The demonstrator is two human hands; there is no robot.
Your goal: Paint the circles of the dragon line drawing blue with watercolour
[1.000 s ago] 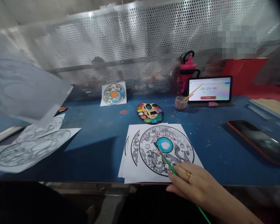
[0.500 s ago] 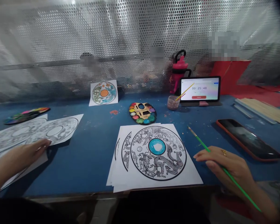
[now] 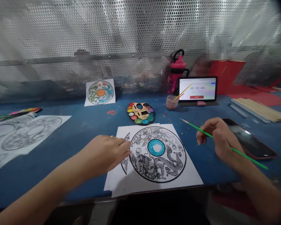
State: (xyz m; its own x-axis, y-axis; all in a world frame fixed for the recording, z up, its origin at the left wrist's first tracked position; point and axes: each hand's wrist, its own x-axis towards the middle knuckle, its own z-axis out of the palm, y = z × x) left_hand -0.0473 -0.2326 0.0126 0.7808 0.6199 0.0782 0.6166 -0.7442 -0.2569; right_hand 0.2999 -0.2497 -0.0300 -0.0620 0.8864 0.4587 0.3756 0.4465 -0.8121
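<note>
Blue paint-flecked desk [image 3: 89, 125]: dragon-mandala sheets [image 3: 159, 175] stacked near its front edge, left hand [image 3: 104, 154] open, fingers spread at their edge as if steadying them; right of the sheets, right hand [image 3: 220, 137] pinching a green-handled paintbrush [image 3: 196, 129], tip held clear of the paper.

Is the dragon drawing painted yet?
Partly: the round black-line dragon drawing on white paper has a blue central ring; the rest is uncoloured.

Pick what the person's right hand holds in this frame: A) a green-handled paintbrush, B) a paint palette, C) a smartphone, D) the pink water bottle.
A. The right hand has a green-handled paintbrush in its grip, the shaft running between the fingers and out past the hand.
</note>
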